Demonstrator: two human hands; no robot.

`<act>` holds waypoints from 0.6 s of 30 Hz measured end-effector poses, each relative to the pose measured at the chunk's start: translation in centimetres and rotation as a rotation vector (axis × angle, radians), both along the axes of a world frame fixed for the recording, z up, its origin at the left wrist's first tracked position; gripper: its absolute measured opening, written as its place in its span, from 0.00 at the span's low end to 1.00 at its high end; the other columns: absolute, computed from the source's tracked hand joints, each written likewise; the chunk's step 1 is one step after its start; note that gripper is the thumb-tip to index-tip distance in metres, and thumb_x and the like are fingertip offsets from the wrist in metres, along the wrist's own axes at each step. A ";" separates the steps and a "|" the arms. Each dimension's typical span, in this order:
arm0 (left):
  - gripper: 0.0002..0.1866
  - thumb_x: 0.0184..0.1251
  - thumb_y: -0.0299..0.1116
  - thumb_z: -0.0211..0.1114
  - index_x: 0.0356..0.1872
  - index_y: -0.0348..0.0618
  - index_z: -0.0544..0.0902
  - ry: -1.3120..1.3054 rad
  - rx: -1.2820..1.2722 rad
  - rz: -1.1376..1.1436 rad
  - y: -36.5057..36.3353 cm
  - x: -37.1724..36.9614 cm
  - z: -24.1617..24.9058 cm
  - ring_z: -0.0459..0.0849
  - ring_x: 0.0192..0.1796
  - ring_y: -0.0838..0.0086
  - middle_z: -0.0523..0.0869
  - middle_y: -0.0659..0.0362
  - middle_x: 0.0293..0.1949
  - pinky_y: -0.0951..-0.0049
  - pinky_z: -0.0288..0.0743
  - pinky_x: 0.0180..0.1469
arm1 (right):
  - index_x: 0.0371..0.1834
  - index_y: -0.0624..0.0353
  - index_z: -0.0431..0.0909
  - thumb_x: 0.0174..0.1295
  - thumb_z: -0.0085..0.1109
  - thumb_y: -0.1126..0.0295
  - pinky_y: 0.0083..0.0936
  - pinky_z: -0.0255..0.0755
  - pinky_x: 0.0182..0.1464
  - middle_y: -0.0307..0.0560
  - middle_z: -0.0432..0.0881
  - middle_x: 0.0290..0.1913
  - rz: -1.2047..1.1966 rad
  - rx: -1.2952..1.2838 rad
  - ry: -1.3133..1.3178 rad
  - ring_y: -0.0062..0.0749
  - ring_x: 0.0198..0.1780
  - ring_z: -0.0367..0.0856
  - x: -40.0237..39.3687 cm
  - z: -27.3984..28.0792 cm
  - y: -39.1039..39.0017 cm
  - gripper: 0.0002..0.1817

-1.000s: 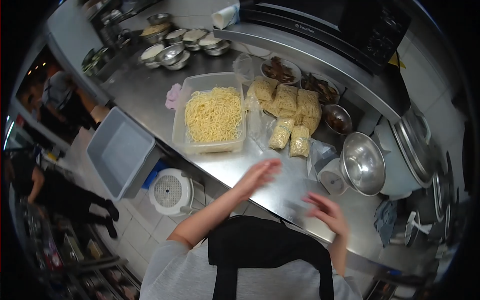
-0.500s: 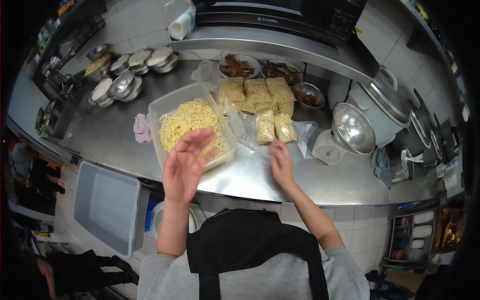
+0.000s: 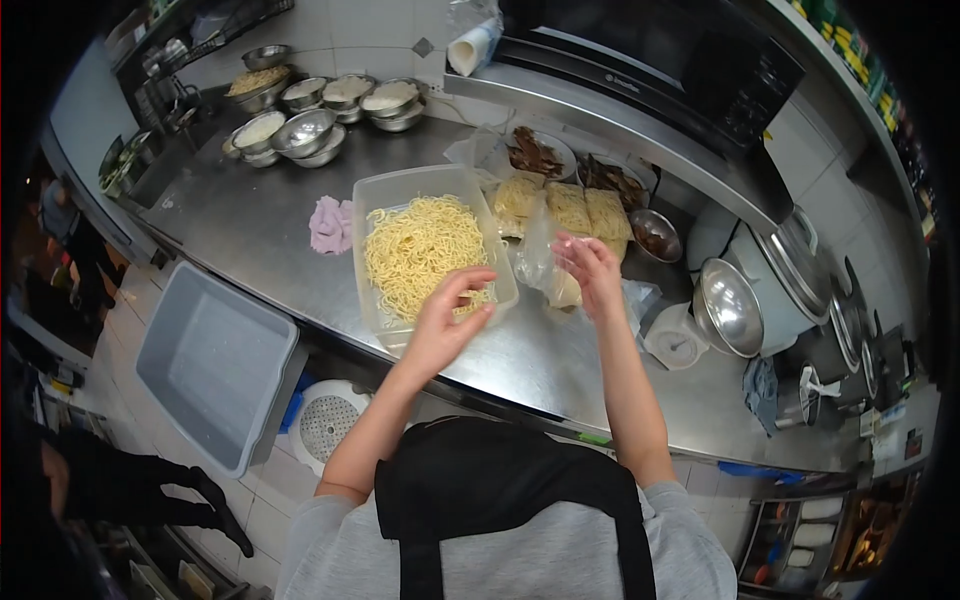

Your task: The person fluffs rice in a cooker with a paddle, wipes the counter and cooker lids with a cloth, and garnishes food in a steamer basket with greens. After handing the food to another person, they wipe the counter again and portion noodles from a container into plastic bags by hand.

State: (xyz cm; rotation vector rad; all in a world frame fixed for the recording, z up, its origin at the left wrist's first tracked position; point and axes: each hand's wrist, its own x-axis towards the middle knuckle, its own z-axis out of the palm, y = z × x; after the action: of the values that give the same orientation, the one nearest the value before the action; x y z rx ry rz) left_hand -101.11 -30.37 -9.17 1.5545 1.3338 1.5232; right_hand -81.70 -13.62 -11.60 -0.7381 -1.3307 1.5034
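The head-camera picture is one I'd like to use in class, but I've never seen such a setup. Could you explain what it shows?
There is no machine here, just a person's two bare hands. One camera, worn on the head, looks forward and down, so the black apron at the bottom is the wearer's. On the metal counter are a translucent tub of yellow noodles, packed bags, a scale and a metal bowl. The left hand is at the tub, with nothing visibly held. The right hand is at a clear plastic bag; I cannot tell whether it grips it.
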 end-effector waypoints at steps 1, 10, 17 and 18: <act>0.19 0.58 0.29 0.62 0.52 0.43 0.74 0.025 -0.013 -0.051 0.2 0.9 0.6 0.73 0.55 0.70 0.74 0.57 0.54 0.69 0.69 0.53 | 0.37 0.62 0.80 0.61 0.54 0.68 0.23 0.70 0.49 0.51 0.77 0.55 0.055 -0.034 0.088 0.27 0.48 0.78 0.1 0.8 -1.3 0.09; 0.24 0.54 0.21 0.61 0.54 0.41 0.70 -0.001 0.248 0.105 3.1 5.5 -2.7 0.79 0.45 0.70 0.76 0.55 0.46 0.73 0.76 0.41 | 0.51 0.67 0.73 0.66 0.44 0.64 0.36 0.59 0.64 0.58 0.70 0.60 0.262 0.105 0.451 0.41 0.62 0.67 -1.0 -3.3 -8.8 0.19; 0.26 0.52 0.20 0.58 0.56 0.41 0.70 0.270 0.372 0.025 1.3 7.5 -1.5 0.80 0.42 0.61 0.78 0.51 0.37 0.67 0.75 0.43 | 0.64 0.67 0.59 0.65 0.46 0.64 0.34 0.58 0.65 0.54 0.63 0.65 0.137 0.183 -0.061 0.40 0.61 0.68 -0.9 -3.7 -9.5 0.26; 0.27 0.50 0.20 0.58 0.56 0.41 0.70 0.369 0.418 -0.005 1.0 8.1 -1.5 0.80 0.41 0.59 0.78 0.50 0.37 0.66 0.75 0.44 | 0.64 0.67 0.59 0.65 0.46 0.64 0.34 0.58 0.65 0.54 0.63 0.65 0.129 0.186 -0.070 0.40 0.61 0.68 -0.9 -3.4 -9.3 0.26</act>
State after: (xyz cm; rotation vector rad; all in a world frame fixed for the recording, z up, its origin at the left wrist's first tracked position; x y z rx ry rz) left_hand -93.03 -29.39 -10.70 2.1835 1.2475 1.6415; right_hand -82.56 -22.91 -15.01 -0.6005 -1.5732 1.4402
